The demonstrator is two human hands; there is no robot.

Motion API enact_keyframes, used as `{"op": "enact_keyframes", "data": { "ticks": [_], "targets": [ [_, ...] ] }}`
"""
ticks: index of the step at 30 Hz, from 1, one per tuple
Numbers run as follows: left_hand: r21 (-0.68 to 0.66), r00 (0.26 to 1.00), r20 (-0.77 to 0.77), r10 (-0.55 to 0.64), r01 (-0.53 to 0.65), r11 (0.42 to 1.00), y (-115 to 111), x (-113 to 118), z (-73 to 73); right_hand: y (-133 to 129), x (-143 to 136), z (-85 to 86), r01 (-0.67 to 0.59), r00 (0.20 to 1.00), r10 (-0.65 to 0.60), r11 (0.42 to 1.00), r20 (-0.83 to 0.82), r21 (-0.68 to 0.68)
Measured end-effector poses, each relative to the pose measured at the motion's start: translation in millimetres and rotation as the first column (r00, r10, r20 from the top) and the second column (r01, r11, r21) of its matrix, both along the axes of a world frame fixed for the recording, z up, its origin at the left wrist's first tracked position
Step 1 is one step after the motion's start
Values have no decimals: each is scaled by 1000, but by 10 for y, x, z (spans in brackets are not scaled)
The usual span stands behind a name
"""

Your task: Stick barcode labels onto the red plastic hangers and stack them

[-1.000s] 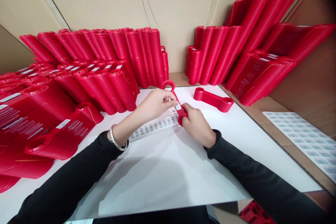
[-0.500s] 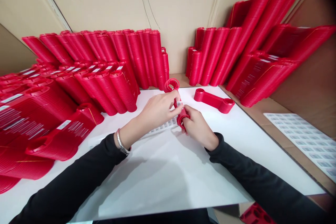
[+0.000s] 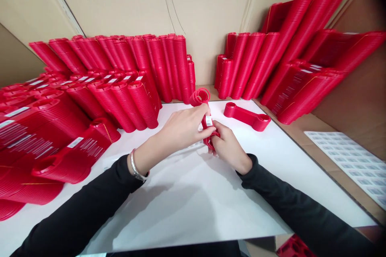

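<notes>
Both hands are on a small stack of red plastic pieces with ring-shaped ends [image 3: 200,95], raised over the white table. My left hand [image 3: 183,126] is closed around the upper part, with its thumb and fingers beside a white barcode label [image 3: 208,121] on the pieces. Lower down, my right hand [image 3: 227,144] grips the near ring end, its thumb on top and some fingers beneath. How many pieces are in the stack I cannot tell. Partly hidden under my left wrist lies a white label sheet [image 3: 193,145].
Another red ring-ended stack [image 3: 245,117] lies on the white tabletop [image 3: 169,209]. Tall red stacks stand at the left [image 3: 137,102] and right [image 3: 253,66]. A printed label sheet [image 3: 346,164] rests on cardboard at the right. Cardboard walls [image 3: 208,4] enclose the back.
My left hand has shifted slightly right, and the red pieces have turned a little so the white label shows more fully. My right hand keeps its grip on the near end.
</notes>
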State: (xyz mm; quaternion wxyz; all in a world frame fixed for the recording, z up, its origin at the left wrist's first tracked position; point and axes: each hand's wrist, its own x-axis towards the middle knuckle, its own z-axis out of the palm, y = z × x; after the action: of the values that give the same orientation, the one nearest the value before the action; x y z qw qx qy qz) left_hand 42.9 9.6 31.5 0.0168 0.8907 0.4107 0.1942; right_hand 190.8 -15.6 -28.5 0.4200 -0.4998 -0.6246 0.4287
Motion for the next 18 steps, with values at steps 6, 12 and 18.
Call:
{"op": "enact_keyframes", "data": {
  "ticks": [6,12,18],
  "targets": [
    [89,999,-12,37,-36,995,-32,20,-16,-12,4,1,6,999,-10,997,41,80],
    [287,977,44,208,-212,934,-57,109,-99,-40,10,28,14,990,-41,981,136,192],
    [148,910,333,246,-308,940,48,-37,13,-57,4,87,-22,963,-40,974,268,224]
  ]
}}
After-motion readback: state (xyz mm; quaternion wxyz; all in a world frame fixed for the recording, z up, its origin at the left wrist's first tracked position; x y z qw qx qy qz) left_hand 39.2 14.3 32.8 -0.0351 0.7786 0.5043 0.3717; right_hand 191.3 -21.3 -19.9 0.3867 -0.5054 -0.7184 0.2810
